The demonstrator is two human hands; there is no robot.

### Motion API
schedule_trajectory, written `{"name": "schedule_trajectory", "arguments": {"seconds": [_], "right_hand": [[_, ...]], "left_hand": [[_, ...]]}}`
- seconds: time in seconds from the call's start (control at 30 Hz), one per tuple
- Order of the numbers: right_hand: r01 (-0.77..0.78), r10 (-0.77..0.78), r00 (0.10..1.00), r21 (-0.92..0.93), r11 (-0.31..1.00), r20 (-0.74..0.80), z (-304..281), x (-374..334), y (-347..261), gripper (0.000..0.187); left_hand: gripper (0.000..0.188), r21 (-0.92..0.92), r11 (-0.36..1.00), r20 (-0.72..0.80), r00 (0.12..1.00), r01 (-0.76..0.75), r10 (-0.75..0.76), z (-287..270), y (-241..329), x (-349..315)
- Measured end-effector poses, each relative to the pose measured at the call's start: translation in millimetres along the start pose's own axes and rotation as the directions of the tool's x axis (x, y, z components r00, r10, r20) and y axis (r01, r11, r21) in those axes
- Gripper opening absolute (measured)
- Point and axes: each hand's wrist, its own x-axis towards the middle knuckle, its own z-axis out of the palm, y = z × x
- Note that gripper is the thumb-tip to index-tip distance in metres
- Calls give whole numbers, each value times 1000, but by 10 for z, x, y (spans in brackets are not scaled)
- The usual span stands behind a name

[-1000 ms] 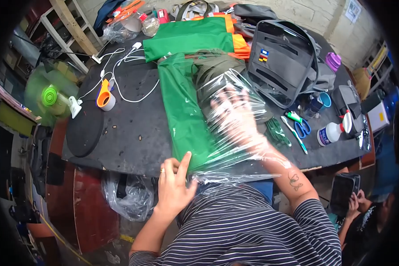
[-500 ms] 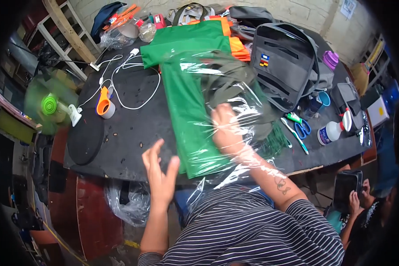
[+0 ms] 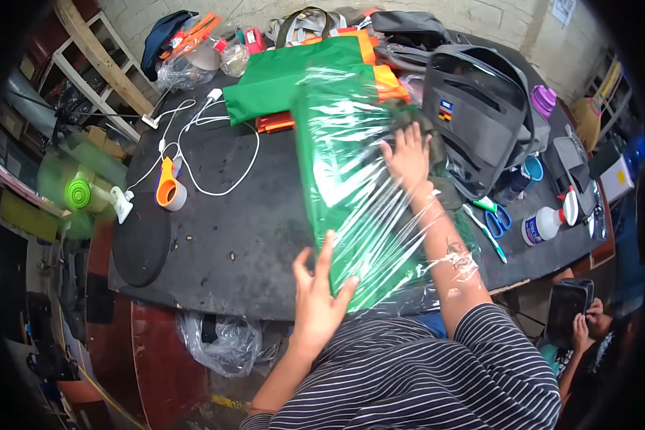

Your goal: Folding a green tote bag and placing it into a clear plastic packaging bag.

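Observation:
A flat green fabric piece (image 3: 330,172), perhaps a bag, lies at the middle of the black table under a shiny clear plastic bag (image 3: 387,222). My right hand (image 3: 410,159) is spread over the right part of it, with plastic stretched in creases around the wrist and forearm. Dark olive fabric (image 3: 437,147), partly covered by that hand, bunches beside the green piece. At the near left edge my left hand (image 3: 321,297) has its fingers and thumb apart, close against the plastic. Whether its thumb touches the plastic I cannot tell.
More green fabric (image 3: 294,72) and orange pieces lie behind. A grey backpack (image 3: 473,118) stands right, near scissors (image 3: 496,218), a cutter (image 3: 486,233) and a spray bottle (image 3: 548,223). Left are a white cable (image 3: 218,192), a tape roll (image 3: 170,193) and a spinning fan (image 3: 79,192). Someone holds a dark case (image 3: 570,315).
The green fabric and plastic have shifted right. My right hand has moved farther off and right, its fingers now spread. My left hand has come right to the fabric's edge.

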Motion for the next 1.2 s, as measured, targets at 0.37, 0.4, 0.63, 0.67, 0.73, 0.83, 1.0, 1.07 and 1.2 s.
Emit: {"name": "schedule_trajectory", "arguments": {"seconds": [0.37,0.4,0.63,0.67,0.73,0.83,1.0,1.07,1.2], "right_hand": [[134,-134,985,9,991,111,-197,-458,-504,65],[161,-154,968,-20,987,200,-446,-564,-695,63],[304,-321,924,110,946,206,-821,-122,-695,41],[274,-263,907,13,962,328,-753,-79,-698,47],[179,-159,937,-34,983,312,-715,-54,-750,52],[87,-54,968,-126,988,246,-537,-82,-638,63],[-213,205,928,-9,977,312,-183,-292,-2,75],[-206,214,919,-57,977,330,-132,-251,50,76],[-196,172,899,17,980,402,-179,-345,-298,83]], "left_hand": [[78,-223,967,-70,988,122,-140,-112,-508,-121],[78,-222,966,-78,986,130,-150,-170,-584,-205],[69,-50,907,-85,906,-419,414,-582,93,562],[61,-123,882,-24,890,-454,455,-555,259,794],[52,44,919,-20,919,-393,394,-362,360,1337],[57,701,689,-127,919,-182,372,149,-93,2124],[63,784,577,47,948,-232,316,892,-229,2156],[61,795,565,60,955,-222,290,945,-262,2205],[59,647,701,-61,897,-299,439,774,-805,2459]]}}
